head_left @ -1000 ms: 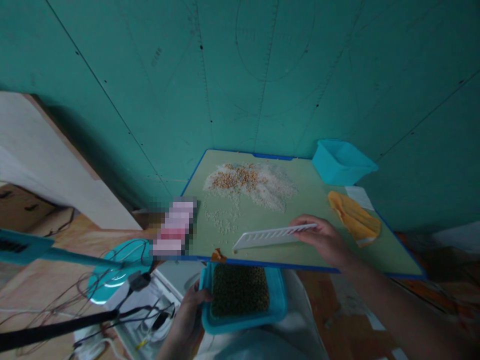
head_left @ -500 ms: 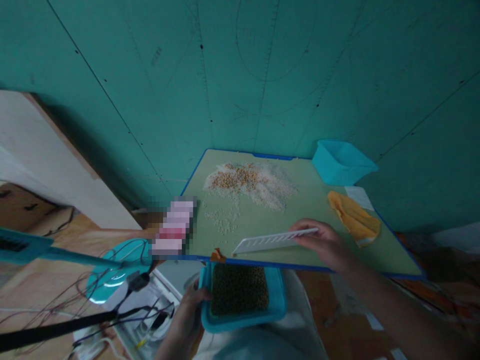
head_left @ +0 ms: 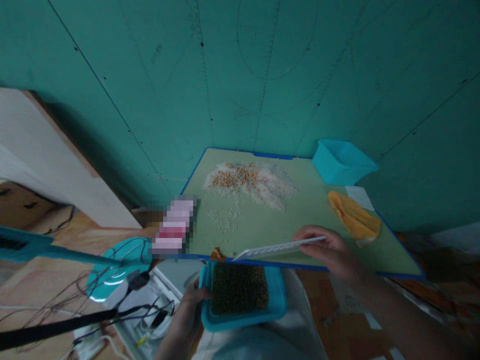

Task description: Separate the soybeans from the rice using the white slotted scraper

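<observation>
My left hand (head_left: pixel 193 302) grips the left rim of a blue plastic container (head_left: pixel 276 310) in my lap, thumb over the edge. Small dark green grains (head_left: pixel 240 290), likely beans, fill its middle, with some paler ones at the right. In my right hand (head_left: pixel 330 250) is a thin white slotted plate (head_left: pixel 272 249), closed between thumb and fingers. It is seen nearly edge-on, its left end by the table's front edge. Farther back on the pale green table (head_left: pixel 262 227) lies a white grain heap (head_left: pixel 275 187) with yellowish beans (head_left: pixel 236 176) on top.
A blue bin (head_left: pixel 343 162) stands at the table's back right, with an orange cloth (head_left: pixel 354 217) in front of it. A pixelated pink object (head_left: pixel 174 227) lies at the left edge. A green wall (head_left: pixel 240 75) rises behind; cables and a blue stand (head_left: pixel 116 270) are on the left.
My right hand has moved slightly toward me and to the right. The white plate has come down to the front edge and tipped more edge-on. My left hand and the container stay put.
</observation>
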A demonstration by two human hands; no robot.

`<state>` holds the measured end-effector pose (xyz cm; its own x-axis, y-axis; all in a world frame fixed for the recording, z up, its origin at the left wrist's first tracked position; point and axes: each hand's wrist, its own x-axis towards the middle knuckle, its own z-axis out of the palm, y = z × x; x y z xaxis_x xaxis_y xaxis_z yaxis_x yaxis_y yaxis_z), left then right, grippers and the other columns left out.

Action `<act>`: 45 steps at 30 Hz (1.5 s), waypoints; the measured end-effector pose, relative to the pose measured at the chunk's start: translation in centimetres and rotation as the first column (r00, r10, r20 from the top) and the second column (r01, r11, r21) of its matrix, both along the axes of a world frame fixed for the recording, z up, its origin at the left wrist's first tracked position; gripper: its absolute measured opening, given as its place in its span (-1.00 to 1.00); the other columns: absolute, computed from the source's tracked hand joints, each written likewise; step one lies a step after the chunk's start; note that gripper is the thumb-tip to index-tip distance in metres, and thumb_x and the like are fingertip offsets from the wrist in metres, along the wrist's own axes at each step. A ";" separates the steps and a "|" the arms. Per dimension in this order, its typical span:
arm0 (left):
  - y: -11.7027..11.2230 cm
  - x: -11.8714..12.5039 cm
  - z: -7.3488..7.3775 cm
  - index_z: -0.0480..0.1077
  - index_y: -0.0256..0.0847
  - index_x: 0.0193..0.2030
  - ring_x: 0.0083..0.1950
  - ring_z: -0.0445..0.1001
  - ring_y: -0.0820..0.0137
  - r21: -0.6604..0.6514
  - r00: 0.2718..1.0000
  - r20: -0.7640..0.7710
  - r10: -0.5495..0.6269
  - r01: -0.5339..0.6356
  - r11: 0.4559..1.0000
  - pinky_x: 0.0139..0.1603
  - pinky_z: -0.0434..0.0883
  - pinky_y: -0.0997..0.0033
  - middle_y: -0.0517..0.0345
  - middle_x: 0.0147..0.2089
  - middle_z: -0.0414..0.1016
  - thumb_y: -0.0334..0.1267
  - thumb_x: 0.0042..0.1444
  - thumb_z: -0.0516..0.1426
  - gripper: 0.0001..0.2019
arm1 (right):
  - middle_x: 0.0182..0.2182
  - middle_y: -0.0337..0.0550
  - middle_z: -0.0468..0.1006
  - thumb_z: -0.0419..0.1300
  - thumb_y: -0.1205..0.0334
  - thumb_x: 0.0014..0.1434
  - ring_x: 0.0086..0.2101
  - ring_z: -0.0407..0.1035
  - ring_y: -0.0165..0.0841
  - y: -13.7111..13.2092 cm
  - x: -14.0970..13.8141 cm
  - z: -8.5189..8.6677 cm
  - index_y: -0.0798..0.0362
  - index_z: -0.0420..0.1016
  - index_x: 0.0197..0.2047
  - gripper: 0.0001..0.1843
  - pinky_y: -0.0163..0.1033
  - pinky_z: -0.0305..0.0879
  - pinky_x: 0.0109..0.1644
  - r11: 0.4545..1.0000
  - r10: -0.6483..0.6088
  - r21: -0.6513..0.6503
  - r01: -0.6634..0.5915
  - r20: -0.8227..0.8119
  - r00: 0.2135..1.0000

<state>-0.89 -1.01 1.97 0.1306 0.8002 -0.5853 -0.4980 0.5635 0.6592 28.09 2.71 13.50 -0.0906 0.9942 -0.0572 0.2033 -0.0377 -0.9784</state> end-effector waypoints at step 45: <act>-0.1 0.2 -0.4 0.53 -0.25 -0.37 -0.52 0.54 0.23 0.003 0.996 0.091 0.022 -0.022 1.000 -0.54 0.45 0.33 0.16 -0.58 0.58 -0.51 -0.35 0.11 -0.68 | -0.41 -0.22 0.51 0.22 0.17 0.02 -0.32 0.37 -0.36 -0.1 -1.4 0.4 0.00 0.51 -0.37 -0.89 -0.35 0.27 -0.23 0.997 -0.064 0.044 0.062 0.040 0.997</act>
<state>-0.73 -1.16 1.57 0.1659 0.8060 -0.5682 -0.5685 0.5490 0.6127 26.65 2.59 13.87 -0.0264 0.9995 -0.0168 0.2424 -0.0099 -0.9701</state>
